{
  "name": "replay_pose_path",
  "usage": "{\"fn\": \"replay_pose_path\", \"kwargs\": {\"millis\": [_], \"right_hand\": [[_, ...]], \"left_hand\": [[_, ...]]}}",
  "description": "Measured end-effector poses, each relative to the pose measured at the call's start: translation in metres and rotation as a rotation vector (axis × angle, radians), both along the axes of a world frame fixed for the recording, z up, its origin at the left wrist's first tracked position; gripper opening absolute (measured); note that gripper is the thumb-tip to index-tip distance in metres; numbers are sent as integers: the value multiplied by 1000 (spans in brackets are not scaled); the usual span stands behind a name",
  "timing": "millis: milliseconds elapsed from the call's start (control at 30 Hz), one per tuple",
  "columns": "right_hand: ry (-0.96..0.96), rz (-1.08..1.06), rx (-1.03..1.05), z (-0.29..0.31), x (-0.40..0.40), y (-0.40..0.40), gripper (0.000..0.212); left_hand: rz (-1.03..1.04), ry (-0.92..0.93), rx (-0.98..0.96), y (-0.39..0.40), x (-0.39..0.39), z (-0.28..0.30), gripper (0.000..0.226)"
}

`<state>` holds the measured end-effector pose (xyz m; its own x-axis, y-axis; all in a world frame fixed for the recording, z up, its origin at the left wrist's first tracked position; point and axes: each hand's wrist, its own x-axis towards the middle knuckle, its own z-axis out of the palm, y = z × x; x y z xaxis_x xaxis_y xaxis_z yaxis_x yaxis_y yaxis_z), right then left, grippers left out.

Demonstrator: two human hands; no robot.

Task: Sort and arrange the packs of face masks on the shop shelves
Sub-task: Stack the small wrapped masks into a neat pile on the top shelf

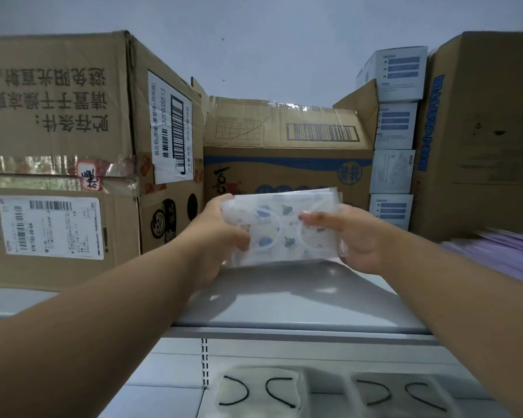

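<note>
left hand (221, 233): grips the left end of the mask pack, fingers curled over its top edge, thumb on the front.
right hand (349, 233): holds the right end of the same pack, fingers along the front, thumb behind or under, hard to tell.
mask pack (280, 227): clear plastic pack of white masks with a blue print, held between both hands, just above the grey shelf, tilted a little, right end higher.
shelf (284, 297): grey top shelf, directly below both hands.
left of left hand: big cardboard box (58, 152) with upside-down print and barcode labels, standing on the shelf.
behind the hands: smaller cardboard box (284, 146) with a blue band, flaps taped.
beyond right hand: stack of white-and-blue mask boxes (394, 137), then a tall carton (480, 131).
right of right hand: purple packs (501, 254), blurred.
below the arms: two packs of white masks with black ear loops (260, 390) on a lower shelf.
</note>
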<state>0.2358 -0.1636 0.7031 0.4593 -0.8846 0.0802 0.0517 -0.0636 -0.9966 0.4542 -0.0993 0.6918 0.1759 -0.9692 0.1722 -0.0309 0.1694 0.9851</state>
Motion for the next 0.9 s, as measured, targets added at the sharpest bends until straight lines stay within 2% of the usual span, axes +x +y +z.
{"fn": "replay_pose_path", "kwargs": {"millis": [33, 133, 167, 300, 400, 467, 600, 700, 800, 900], "right_hand": [[-5, 28, -38, -2, -4, 1, 64], [-12, 14, -10, -7, -10, 0, 108], [-11, 3, 2, -7, -9, 3, 115], [-4, -39, -71, -8, 3, 15, 128], [-58, -52, -152, -8, 11, 15, 142], [-76, -71, -223, -6, 11, 14, 138], [-29, -125, -388, -1, 3, 17, 105], [36, -80, -369, -5, -4, 21, 106], [71, 10, -203, -10, -8, 19, 111], [-7, 13, -128, -9, -10, 17, 88]], "left_hand": [[-21, -5, -3, 2, 3, -2, 101], [-51, 38, 29, 11, 5, -4, 132], [-65, 65, 37, 14, 3, -3, 140], [-27, 111, 56, 21, -9, 0, 126], [40, 22, -37, 17, -3, -1, 119], [72, -123, -151, 18, 1, 2, 117], [126, -316, -320, 26, 1, 2, 101], [55, -301, -246, 31, 4, -3, 95], [-57, -228, -123, 36, 10, -7, 99], [-97, -215, -101, 36, 13, -8, 119]]}}
